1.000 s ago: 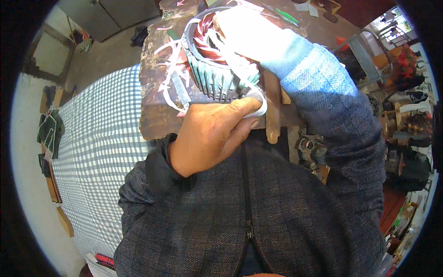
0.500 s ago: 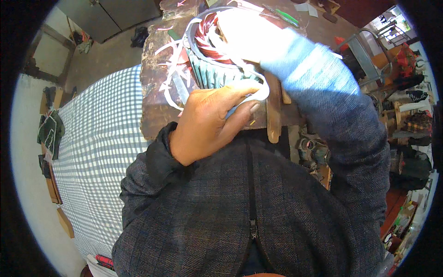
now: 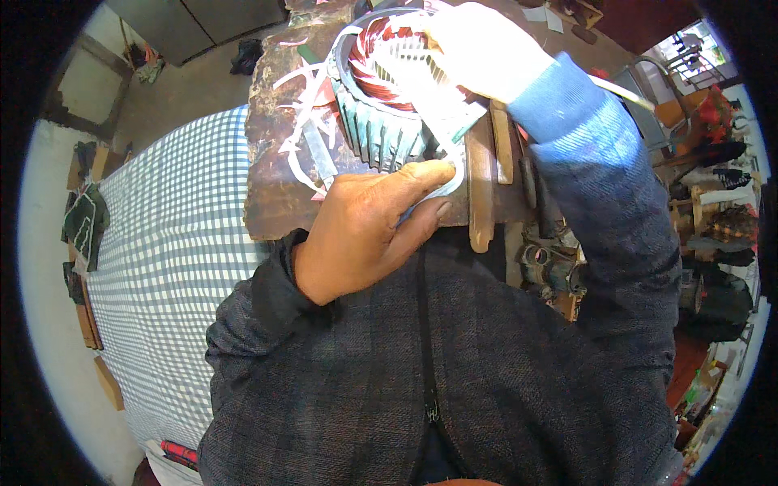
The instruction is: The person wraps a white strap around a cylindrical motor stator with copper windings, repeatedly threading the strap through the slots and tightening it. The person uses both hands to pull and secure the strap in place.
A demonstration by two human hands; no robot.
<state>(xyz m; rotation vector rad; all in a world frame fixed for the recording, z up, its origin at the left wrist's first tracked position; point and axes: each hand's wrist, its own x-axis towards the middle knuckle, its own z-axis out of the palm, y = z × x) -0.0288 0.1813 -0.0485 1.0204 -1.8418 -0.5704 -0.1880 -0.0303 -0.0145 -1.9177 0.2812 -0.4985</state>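
Observation:
A motor stator (image 3: 379,134) with a finned grey-green housing and red-brown copper windings (image 3: 371,69) lies on a worn wooden board. In front of it, my left hand (image 3: 373,223) is closed, thumb against forefinger, on a white strip (image 3: 450,146) that runs up to the stator's near right rim. My right hand (image 3: 486,53) reaches over the stator's right side, its fingers curled at the windings. Glare washes out these fingers, and what they hold cannot be made out. Slots show inside the stator's bore.
White and pink scraps (image 3: 308,101) and a flat pale blade-like piece (image 3: 318,150) lie left of the stator on the board (image 3: 279,202). Wooden sticks (image 3: 480,190) lie at its right. A checked cloth (image 3: 178,243) spreads at left; metal parts (image 3: 547,263) sit low at right.
My right hand has drawn slightly up, baring more of the bore and windings. The strip by my left hand now stretches straighter; that hand has shifted slightly down.

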